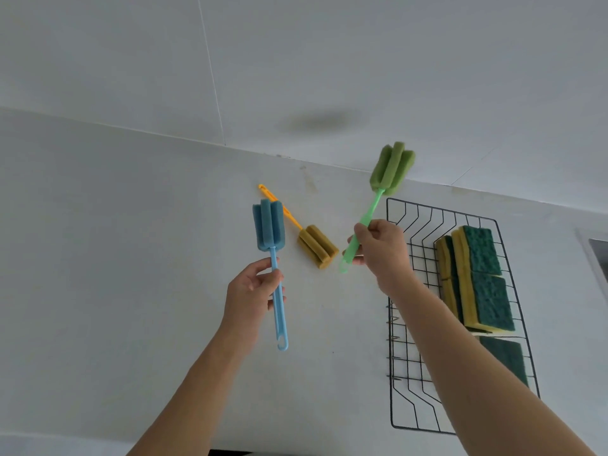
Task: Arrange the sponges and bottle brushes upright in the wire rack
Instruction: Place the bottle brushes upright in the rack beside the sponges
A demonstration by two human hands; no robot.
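1. Your left hand [253, 291] pinches the blue brush [273, 258] by its handle, foam end up.
2. Your right hand [378, 248] grips the green brush [388, 179] likewise, tilted right.
3. Yellow brush [309, 236] lies flat on the counter [115, 258] between your hands.
4. Sponges [477, 278] stand on edge in the wire rack [404, 357], right of your hands.
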